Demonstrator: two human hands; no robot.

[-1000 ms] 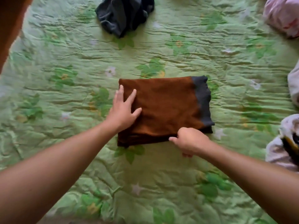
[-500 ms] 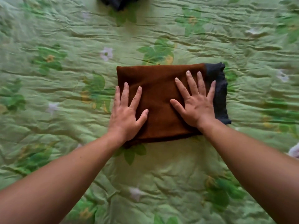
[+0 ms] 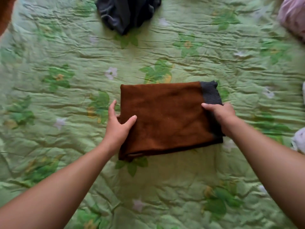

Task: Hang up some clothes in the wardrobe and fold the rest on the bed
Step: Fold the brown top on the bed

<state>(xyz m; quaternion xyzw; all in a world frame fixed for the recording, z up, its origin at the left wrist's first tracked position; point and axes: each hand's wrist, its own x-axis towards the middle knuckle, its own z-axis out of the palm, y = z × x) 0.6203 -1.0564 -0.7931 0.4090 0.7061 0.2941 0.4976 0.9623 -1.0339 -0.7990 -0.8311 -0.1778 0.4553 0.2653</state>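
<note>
Folded brown sweater (image 3: 165,116) on the bed (image 3: 66,55), pinched at both sides: left hand (image 3: 118,128) fingers (image 3: 112,108) curl under its left edge, right hand (image 3: 222,116) grips its grey ribbed hem (image 3: 210,95).

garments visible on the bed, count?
4: folded brown garment centre, dark one top, pink one top right, pale one lower right edge. A white sliver higher on that edge may be a fifth.

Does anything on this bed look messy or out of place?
The dark garment at the far side lies in a crumpled heap, unlike the neatly folded brown garment gripped by the left hand and right hand. The green bedspread is wrinkled.
</note>
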